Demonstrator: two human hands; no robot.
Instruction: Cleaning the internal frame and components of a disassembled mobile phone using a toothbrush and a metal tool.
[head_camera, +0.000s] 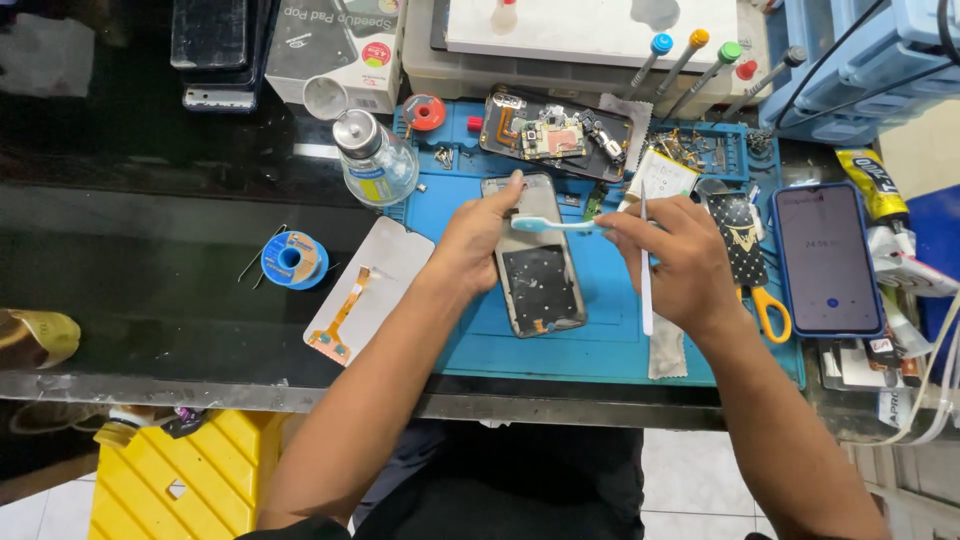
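An opened phone frame (540, 280) lies on the blue work mat (610, 330). My left hand (475, 240) rests on its left edge and pins it down, with a fingertip at the top corner. Over the top of the frame, my right hand (675, 255) grips a light blue toothbrush (550, 225), whose head points left. The same hand also holds a thin white tool (646, 270) that points down toward me.
A detached screen with an orange flex cable (365, 290) lies left of the mat, by a blue solder spool (293, 260) and a glass bottle (375, 160). A circuit board (555, 130) sits behind. At right lie a lit phone (825, 260), orange-handled scissors (770, 310) and several screwdrivers (690, 55).
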